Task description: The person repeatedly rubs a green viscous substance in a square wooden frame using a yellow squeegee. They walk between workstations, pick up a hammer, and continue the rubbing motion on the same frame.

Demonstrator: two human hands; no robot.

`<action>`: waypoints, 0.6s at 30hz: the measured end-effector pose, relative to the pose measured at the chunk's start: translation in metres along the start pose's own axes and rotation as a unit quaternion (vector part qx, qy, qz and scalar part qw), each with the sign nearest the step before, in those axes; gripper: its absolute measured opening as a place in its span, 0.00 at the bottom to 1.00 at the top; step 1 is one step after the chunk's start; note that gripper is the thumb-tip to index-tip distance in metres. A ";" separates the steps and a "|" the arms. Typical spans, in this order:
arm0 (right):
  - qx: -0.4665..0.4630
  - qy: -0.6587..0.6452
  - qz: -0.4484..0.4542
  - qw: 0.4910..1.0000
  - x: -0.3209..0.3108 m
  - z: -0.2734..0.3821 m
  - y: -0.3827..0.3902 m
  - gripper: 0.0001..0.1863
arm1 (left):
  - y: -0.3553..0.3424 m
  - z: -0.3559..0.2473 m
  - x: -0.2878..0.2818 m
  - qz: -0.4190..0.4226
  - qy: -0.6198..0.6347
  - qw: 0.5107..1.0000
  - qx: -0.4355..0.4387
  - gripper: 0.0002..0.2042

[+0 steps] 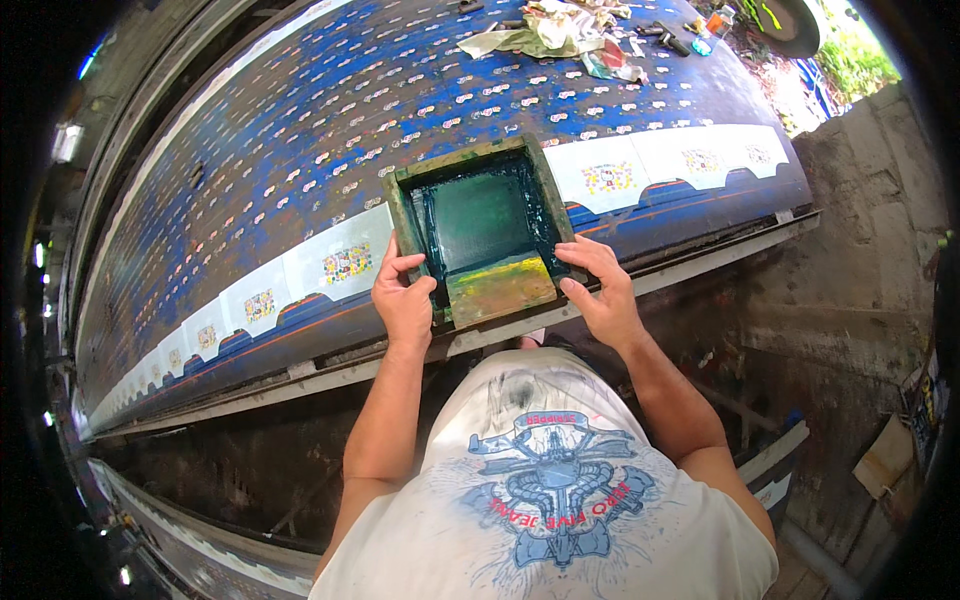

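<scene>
A square screen-printing frame (460, 152), with worn wooden sides and dark green, ink-smeared inside, rests at the near edge of the long printing table. A flat board (500, 295), stained yellow and green, lies across its near end. My left hand (405, 300) grips the frame's left side, fingers curled and thumb bent inward. On the right side, my right hand (600, 290) holds the frame with fingertips on the rim and thumb near the board. White printed pieces (345, 238) with small multicoloured designs line the table edge on both sides of the frame.
The long curved-looking table (280, 130) has a blue-stained, speckled surface, with crumpled rags (550, 30), dark tools (670, 40) and a small bottle (715, 25) at its far side. A metal rail (700, 252) runs along the near edge. A rough concrete wall (860, 220) stands right.
</scene>
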State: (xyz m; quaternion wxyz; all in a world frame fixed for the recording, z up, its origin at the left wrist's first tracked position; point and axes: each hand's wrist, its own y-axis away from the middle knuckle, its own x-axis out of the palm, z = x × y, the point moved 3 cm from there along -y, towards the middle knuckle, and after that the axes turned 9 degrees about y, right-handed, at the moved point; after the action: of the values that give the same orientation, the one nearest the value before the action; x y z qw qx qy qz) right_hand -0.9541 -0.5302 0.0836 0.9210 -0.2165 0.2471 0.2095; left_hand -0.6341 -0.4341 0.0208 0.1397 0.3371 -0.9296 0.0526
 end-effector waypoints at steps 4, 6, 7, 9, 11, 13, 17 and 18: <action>-0.010 -0.016 -0.004 1.000 -0.005 -0.004 -0.002 0.22 | 0.001 0.005 -0.003 -0.003 0.007 1.000 -0.014 0.18; -0.010 -0.011 -0.008 1.000 -0.007 -0.003 -0.004 0.22 | 0.001 0.005 -0.001 -0.004 0.002 1.000 -0.013 0.18; -0.008 -0.006 -0.013 1.000 -0.006 -0.002 -0.004 0.21 | 0.001 0.004 -0.001 -0.004 -0.002 1.000 -0.013 0.18; -0.011 0.016 -0.022 1.000 -0.006 -0.001 -0.004 0.21 | 0.002 0.008 0.000 -0.006 0.004 1.000 -0.018 0.17; -0.021 0.045 -0.030 0.998 -0.005 0.003 -0.007 0.20 | 0.003 0.008 0.002 -0.012 -0.004 1.000 -0.027 0.17; -0.049 0.077 -0.024 0.996 -0.006 0.012 -0.009 0.20 | 0.004 0.005 0.007 -0.021 -0.027 0.999 -0.038 0.16; -0.109 0.099 0.050 0.988 -0.002 0.038 -0.017 0.20 | 0.004 0.008 0.005 -0.010 -0.018 0.999 -0.032 0.14; -0.120 0.099 0.083 0.984 0.001 0.042 -0.018 0.20 | 0.004 0.010 0.003 -0.011 -0.024 0.999 -0.027 0.14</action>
State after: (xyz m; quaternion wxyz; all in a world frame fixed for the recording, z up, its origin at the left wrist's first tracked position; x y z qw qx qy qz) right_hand -0.9289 -0.5236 0.1209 0.8387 -0.3242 0.3271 0.2907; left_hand -0.6412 -0.4354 0.0121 0.1269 0.3442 -0.9301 0.0180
